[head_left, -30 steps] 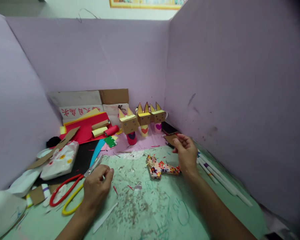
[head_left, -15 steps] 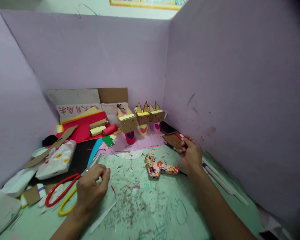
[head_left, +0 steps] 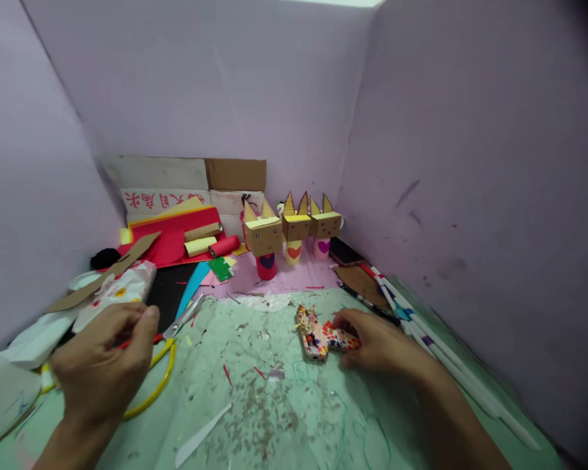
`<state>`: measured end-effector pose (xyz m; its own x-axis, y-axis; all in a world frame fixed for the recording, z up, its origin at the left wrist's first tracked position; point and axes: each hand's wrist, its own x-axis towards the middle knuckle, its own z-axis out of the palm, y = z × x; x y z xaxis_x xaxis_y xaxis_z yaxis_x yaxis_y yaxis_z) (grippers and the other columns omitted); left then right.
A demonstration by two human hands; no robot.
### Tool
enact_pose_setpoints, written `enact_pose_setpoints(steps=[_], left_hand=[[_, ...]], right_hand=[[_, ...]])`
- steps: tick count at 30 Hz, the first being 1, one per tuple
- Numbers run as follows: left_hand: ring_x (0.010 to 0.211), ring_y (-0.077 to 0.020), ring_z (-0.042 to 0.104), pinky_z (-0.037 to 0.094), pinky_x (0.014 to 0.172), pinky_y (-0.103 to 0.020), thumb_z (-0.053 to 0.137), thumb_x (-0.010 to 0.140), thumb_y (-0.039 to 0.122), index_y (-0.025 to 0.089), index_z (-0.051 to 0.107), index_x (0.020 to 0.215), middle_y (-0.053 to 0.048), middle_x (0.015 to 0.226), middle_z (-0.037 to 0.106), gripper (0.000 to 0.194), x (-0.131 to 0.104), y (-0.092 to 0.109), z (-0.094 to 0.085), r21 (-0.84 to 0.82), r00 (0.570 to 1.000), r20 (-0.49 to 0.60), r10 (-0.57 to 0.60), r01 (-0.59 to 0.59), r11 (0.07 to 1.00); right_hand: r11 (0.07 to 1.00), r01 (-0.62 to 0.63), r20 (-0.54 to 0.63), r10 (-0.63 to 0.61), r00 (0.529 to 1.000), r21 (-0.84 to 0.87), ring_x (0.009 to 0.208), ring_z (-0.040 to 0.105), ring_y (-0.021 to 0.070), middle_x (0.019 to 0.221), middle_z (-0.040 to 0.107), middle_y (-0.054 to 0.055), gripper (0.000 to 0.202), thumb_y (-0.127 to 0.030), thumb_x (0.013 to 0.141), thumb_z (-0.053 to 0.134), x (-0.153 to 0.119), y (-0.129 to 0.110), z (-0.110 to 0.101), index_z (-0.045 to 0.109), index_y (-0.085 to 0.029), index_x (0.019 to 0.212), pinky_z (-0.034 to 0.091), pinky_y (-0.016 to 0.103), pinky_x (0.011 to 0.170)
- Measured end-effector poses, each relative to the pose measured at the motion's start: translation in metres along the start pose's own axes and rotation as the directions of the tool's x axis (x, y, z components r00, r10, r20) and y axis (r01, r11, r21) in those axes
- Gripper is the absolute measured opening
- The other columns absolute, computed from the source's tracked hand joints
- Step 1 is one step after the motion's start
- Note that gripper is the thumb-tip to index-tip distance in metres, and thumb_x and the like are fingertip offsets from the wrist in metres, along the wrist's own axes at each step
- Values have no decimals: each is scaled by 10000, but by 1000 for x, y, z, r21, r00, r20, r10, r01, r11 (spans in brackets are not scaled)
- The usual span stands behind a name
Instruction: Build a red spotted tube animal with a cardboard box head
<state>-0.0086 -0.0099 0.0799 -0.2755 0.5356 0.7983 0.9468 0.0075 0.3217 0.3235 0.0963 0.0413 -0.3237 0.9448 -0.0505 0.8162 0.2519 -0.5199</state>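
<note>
A flower-patterned glue gun (head_left: pixel 313 339) lies on its side on the green tabletop. My right hand (head_left: pixel 372 343) is closed around its handle, thumb below and fingers above, partly covering it. On the left, my left hand (head_left: pixel 105 362) hovers with fingers curled and thumb against them; nothing shows in it. Partly hidden behind that hand are scissors (head_left: pixel 182 320) with a yellow loop and a red loop. Three cardboard-headed figures with pointed ears stand at the back: one on a red tube (head_left: pixel 266 267), one on a yellow tube (head_left: pixel 293 253), one on a pink tube (head_left: pixel 322 248).
Markers (head_left: pixel 406 313) and white sticks (head_left: pixel 470 372) lie along the right wall, near a brown cardboard piece (head_left: pixel 362 284) and a dark phone-like slab (head_left: pixel 345 251). Back left hold red sheets (head_left: pixel 171 241), paper rolls (head_left: pixel 200 246) and a tissue pack (head_left: pixel 122 287). Purple partitions enclose the table.
My right hand has left the pens by the right wall and come down onto the glue gun's handle. My left hand has shifted left, still curled. The view has tilted down.
</note>
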Motion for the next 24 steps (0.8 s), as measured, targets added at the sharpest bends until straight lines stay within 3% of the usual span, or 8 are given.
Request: enact_pose_setpoints(steps=[3, 8, 12, 16, 19, 22, 24], left_hand=[[609, -134, 533, 405, 572, -265, 513, 815, 349, 182, 570, 665, 10, 669, 581, 232, -3, 2, 2, -23, 1000, -9, 26, -26, 999], [627, -131, 575, 419, 598, -262, 546, 791, 263, 187, 519, 593, 5, 652, 587, 213, -13, 8, 14, -91, 981, 36, 189, -185, 978], [617, -125, 572, 419, 599, -256, 553, 786, 259, 190, 509, 584, 7, 657, 591, 218, -16, 12, 19, -105, 978, 55, 201, -194, 975], [623, -126, 585, 426, 605, -248, 548, 790, 287, 197, 529, 590, 11, 651, 604, 220, -19, 12, 22, -110, 974, 77, 214, -205, 973], [631, -133, 602, 430, 575, -243, 533, 787, 352, 204, 543, 593, 7, 682, 631, 244, -23, 10, 26, -87, 976, 102, 193, -185, 979], [626, -140, 618, 447, 564, -238, 513, 784, 402, 216, 564, 608, 10, 706, 657, 261, -29, 6, 32, -61, 976, 152, 157, -149, 987], [625, -143, 625, 462, 569, -232, 509, 781, 414, 228, 580, 629, 14, 715, 670, 250, -33, 3, 37, -58, 972, 187, 144, -136, 989]], right_hand=[[999, -30, 70, 33, 997, -42, 773, 565, 209, 841, 654, 14, 333, -156, 534, 682, 3, -4, 5, 621, -235, 851, 364, 284, 632], [995, -19, -28, 22, 999, 101, 749, 559, 194, 810, 632, 3, 295, -93, 566, 584, 9, 4, 7, 590, -230, 828, 363, 276, 641], [978, -8, -149, 39, 988, 208, 720, 552, 197, 753, 603, -1, 264, -107, 561, 575, 12, 12, 5, 557, -216, 800, 378, 277, 631], [988, -52, -95, 66, 993, 144, 708, 551, 183, 729, 606, -10, 260, -90, 549, 575, 13, 12, 7, 573, -215, 777, 355, 257, 611], [991, -100, -42, 104, 994, 92, 768, 571, 196, 804, 638, 11, 296, -94, 533, 623, 10, 8, 7, 599, -214, 803, 355, 257, 623], [984, -114, -98, 128, 987, 140, 885, 580, 229, 965, 649, 60, 370, -145, 536, 676, 8, 3, 0, 616, -200, 897, 388, 288, 707], [972, -107, -159, 142, 977, 208, 886, 588, 232, 970, 652, 82, 348, -209, 585, 680, 7, 1, -8, 619, -181, 927, 405, 303, 725]])
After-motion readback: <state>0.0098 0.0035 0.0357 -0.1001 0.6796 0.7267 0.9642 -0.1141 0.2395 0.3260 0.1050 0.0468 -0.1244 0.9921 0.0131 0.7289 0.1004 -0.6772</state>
